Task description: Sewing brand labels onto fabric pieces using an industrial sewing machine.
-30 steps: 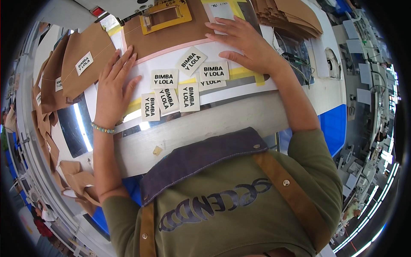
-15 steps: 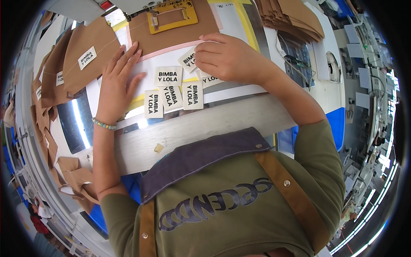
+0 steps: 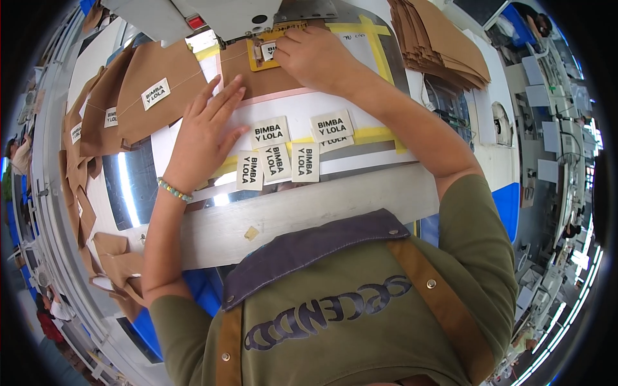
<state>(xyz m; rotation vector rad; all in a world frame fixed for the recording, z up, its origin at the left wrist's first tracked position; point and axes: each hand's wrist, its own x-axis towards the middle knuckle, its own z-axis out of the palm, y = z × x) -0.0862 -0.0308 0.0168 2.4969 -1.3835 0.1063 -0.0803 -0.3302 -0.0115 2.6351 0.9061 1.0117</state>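
Note:
My left hand (image 3: pixel 205 140) lies flat with fingers spread, its fingertips at the pink-edged lower border of a brown fabric panel (image 3: pixel 265 81). A yellow template frame (image 3: pixel 257 64) rests on that panel. My right hand (image 3: pixel 320 60) is over the frame with fingers bent together, holding a small white printed label (image 3: pixel 268 51) in the frame's opening; the fingers hide much of the label. Several more labels (image 3: pixel 269 132) lie below the panel on the white sheet, two of them overlapping as a pair (image 3: pixel 331 126) to the right.
A sewing machine head (image 3: pixel 238 16) overhangs the panel's far side. Brown panels with labels on them (image 3: pixel 158 67) lie at the left, joined by thread. A stack of brown pieces (image 3: pixel 438 42) sits at the far right. Yellow tape (image 3: pixel 376 55) edges the white sheet.
My right hand has picked up a label from the group and carried it up to the yellow frame. My left hand stays spread at the panel's edge. The whole view has shifted slightly.

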